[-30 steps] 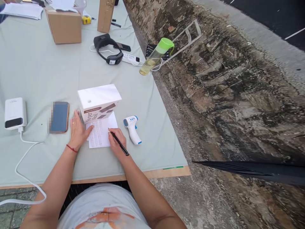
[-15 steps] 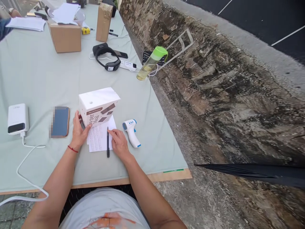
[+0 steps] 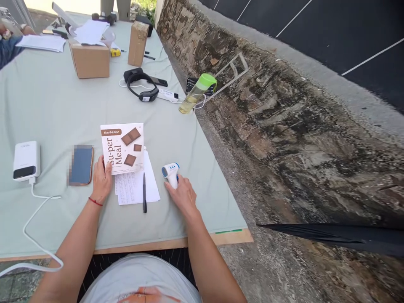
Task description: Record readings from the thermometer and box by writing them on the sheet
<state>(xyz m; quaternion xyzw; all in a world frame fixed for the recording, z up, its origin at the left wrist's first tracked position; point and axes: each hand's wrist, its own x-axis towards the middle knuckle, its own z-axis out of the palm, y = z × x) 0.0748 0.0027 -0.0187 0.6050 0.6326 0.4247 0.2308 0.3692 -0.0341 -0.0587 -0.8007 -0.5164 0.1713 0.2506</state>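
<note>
My left hand (image 3: 102,180) grips the lower left edge of a white snack box (image 3: 123,162), its printed face with brown bars turned toward me. Under and in front of the box lie printed paper sheets (image 3: 134,191). A black pen (image 3: 144,193) rests on them. To the right, my right hand (image 3: 183,194) is closed around the handle of a white and blue infrared thermometer (image 3: 171,170), which lies on the table. Part of the handle is hidden by the fingers. Left of the box lies a phone (image 3: 82,165).
A white power bank (image 3: 27,160) with a cable (image 3: 34,235) is at left. Farther back are a black headset (image 3: 142,86), a green-lidded bottle (image 3: 197,93), a cardboard box (image 3: 90,61) and a tall carton (image 3: 137,44). A person's sleeve (image 3: 11,49) shows far left. A stone wall (image 3: 268,118) runs along the right.
My right hand has moved right from beside the pen onto the thermometer. The snack box has been tilted so its printed front faces me. The view has shifted slightly.
</note>
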